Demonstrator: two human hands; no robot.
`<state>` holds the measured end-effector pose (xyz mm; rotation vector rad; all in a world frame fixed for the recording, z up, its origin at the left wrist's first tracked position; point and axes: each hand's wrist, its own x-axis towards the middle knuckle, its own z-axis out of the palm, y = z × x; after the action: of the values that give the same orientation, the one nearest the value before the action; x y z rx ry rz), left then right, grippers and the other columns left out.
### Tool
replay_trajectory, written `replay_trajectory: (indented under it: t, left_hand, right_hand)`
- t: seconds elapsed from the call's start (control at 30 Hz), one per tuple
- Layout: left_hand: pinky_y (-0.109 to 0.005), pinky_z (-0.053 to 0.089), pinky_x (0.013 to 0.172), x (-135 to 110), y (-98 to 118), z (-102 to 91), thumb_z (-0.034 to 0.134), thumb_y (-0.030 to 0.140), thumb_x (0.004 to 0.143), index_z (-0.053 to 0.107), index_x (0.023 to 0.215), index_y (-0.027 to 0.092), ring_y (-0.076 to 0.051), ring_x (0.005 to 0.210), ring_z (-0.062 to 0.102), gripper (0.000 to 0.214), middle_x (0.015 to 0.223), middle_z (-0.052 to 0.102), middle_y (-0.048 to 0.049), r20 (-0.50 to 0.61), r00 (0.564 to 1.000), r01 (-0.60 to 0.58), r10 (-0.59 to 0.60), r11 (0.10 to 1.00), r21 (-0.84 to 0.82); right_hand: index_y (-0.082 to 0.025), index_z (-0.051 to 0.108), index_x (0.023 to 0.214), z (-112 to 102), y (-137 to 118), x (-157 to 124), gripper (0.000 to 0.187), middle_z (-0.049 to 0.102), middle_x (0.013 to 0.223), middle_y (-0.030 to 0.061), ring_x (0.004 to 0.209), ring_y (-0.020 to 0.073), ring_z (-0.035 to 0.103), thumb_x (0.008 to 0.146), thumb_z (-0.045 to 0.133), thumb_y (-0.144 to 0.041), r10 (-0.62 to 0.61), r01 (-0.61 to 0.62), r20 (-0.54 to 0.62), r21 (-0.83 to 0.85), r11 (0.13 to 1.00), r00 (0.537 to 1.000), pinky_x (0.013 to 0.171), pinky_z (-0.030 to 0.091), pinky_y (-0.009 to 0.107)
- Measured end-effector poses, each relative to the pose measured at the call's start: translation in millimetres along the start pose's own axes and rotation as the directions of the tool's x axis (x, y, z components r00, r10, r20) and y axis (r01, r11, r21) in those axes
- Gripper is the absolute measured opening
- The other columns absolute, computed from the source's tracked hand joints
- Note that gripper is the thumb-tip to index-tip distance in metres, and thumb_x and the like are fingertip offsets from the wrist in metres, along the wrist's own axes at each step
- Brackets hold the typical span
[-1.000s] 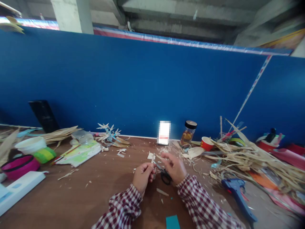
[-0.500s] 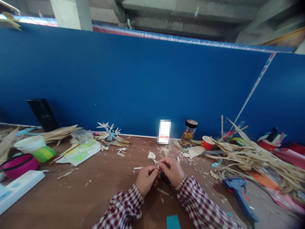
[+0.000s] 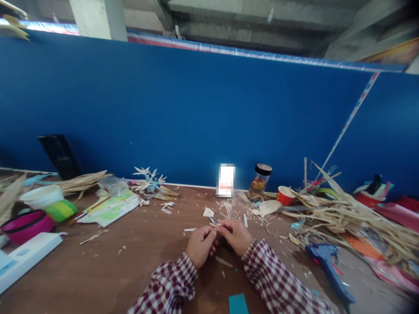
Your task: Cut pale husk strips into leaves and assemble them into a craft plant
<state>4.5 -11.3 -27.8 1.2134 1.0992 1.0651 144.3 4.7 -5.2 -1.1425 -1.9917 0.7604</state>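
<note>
My left hand [image 3: 199, 246] is closed, with thumb and forefinger pinched together over the middle of the table. Right against it, my right hand [image 3: 237, 237] is closed in a pinch too. Between the fingertips shows a small pale strip [image 3: 214, 225], which looks like dried husk; most of it is hidden by the fingers. Just beyond the fingertips lies a pale cut piece [image 3: 208, 212] on the table. A pale sliver [image 3: 224, 262] rests below the hands, and a teal square [image 3: 238, 304] lies nearer to me.
To the right are a blue glue gun [image 3: 330, 272], a heap of dried husk strips [image 3: 356, 213], a red paper cup [image 3: 286, 196] and a lidded jar [image 3: 260, 181]. A white power strip [image 3: 29, 259] and a pink container [image 3: 28, 226] stand left. A blue partition [image 3: 183, 109] closes the back.
My right hand has turned slightly and its fingers have come down closer to the left fingertips. A dark shape under the right hand no longer shows. The left hand has barely moved.
</note>
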Motion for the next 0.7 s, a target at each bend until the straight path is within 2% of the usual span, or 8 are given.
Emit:
replay_trajectory:
  t: [0.13, 0.23, 0.3, 0.37, 0.43, 0.5, 0.57, 0.7]
  left_hand:
    - [-0.018, 0.033, 0.036, 0.6, -1.5, -2.5, 0.050, 0.039, 0.070, 0.058, 0.069, 0.014, -0.007, 0.036, 0.043, 0.026, 0.049, 0.052, 0.0030, 0.018, 1.000, -0.010, 0.009, 0.998, 0.054]
    - [-0.019, 0.033, 0.038, -7.0, 7.1, 0.6, 0.047, 0.038, 0.073, 0.060, 0.072, 0.015, -0.008, 0.037, 0.044, 0.027, 0.051, 0.053, 0.0015, 0.045, 0.998, -0.046, 0.040, 0.991, 0.129]
    - [-0.021, 0.036, 0.044, -16.2, 19.5, 4.7, 0.045, 0.037, 0.076, 0.062, 0.071, 0.016, -0.011, 0.043, 0.048, 0.027, 0.055, 0.056, -0.0011, 0.096, 0.980, -0.194, 0.177, 0.954, 0.227]
    - [-0.024, 0.040, 0.058, -23.9, 33.5, 6.5, 0.045, 0.034, 0.077, 0.064, 0.065, 0.018, -0.015, 0.059, 0.054, 0.028, 0.063, 0.060, -0.0042, 0.144, 0.916, -0.400, 0.373, 0.850, 0.341]
    - [-0.025, 0.039, 0.063, -25.3, 44.0, 0.7, 0.045, 0.034, 0.078, 0.066, 0.067, 0.020, -0.017, 0.065, 0.054, 0.028, 0.066, 0.061, -0.0056, 0.116, 0.883, -0.457, 0.454, 0.780, 0.427]
    - [-0.026, 0.040, 0.067, -19.0, 47.9, -17.4, 0.044, 0.034, 0.078, 0.068, 0.075, 0.021, -0.018, 0.069, 0.055, 0.027, 0.071, 0.062, -0.0062, 0.015, 0.874, -0.420, 0.486, 0.739, 0.527]
    - [-0.028, 0.040, 0.071, -8.0, 46.3, -47.4, 0.041, 0.033, 0.080, 0.066, 0.090, 0.022, -0.019, 0.074, 0.055, 0.029, 0.081, 0.064, -0.0062, -0.086, 0.860, -0.306, 0.503, 0.643, 0.702]
    - [-0.030, 0.040, 0.078, 14.5, 39.9, -117.1, 0.035, 0.025, 0.082, 0.063, 0.097, 0.021, -0.020, 0.085, 0.056, 0.032, 0.096, 0.063, -0.0076, -0.170, 0.886, 0.032, 0.431, 0.309, 0.951]
  right_hand:
    - [-0.021, 0.065, 0.086, -2.7, 3.4, 0.6, 0.023, 0.065, 0.067, -0.0012, 0.062, 0.0134, 0.057, 0.084, 0.043, -0.028, 0.005, -0.010, -0.048, -0.099, 0.995, 0.999, 0.056, 0.043, 0.023]
    - [-0.025, 0.065, 0.087, -5.3, 10.4, 0.9, 0.025, 0.066, 0.069, -0.0014, 0.062, 0.0134, 0.059, 0.085, 0.040, -0.029, -0.030, -0.023, -0.151, -0.340, 0.940, 0.988, 0.055, 0.042, 0.022]
    - [-0.025, 0.064, 0.087, -8.4, 17.7, 1.0, 0.024, 0.067, 0.073, 0.0006, 0.062, 0.0139, 0.060, 0.085, 0.040, -0.028, -0.058, -0.085, -0.260, -0.507, 0.858, 0.964, 0.054, 0.041, 0.022]
    - [-0.025, 0.064, 0.090, -12.4, 25.9, 0.9, 0.024, 0.067, 0.079, 0.0034, 0.065, 0.0151, 0.061, 0.085, 0.040, -0.027, -0.074, -0.145, -0.335, -0.582, 0.800, 0.939, 0.055, 0.040, 0.022]
    - [-0.024, 0.063, 0.094, -16.2, 33.3, 1.0, 0.024, 0.067, 0.084, 0.0051, 0.068, 0.0160, 0.061, 0.084, 0.041, -0.027, -0.094, -0.152, -0.358, -0.600, 0.786, 0.929, 0.056, 0.040, 0.023]
    - [-0.024, 0.063, 0.096, -18.4, 38.7, 1.3, 0.025, 0.067, 0.088, 0.0054, 0.070, 0.0166, 0.061, 0.084, 0.041, -0.028, -0.140, -0.140, -0.374, -0.630, 0.764, 0.917, 0.058, 0.041, 0.023]
    - [-0.023, 0.063, 0.096, -18.6, 42.1, 1.8, 0.026, 0.067, 0.090, 0.0055, 0.071, 0.0176, 0.062, 0.085, 0.040, -0.028, -0.183, -0.129, -0.390, -0.649, 0.749, 0.903, 0.060, 0.042, 0.024]
    - [-0.023, 0.062, 0.098, -15.6, 44.8, 2.4, 0.026, 0.066, 0.092, 0.0054, 0.076, 0.0182, 0.062, 0.086, 0.040, -0.029, -0.221, -0.109, -0.417, -0.635, 0.765, 0.881, 0.065, 0.042, 0.024]
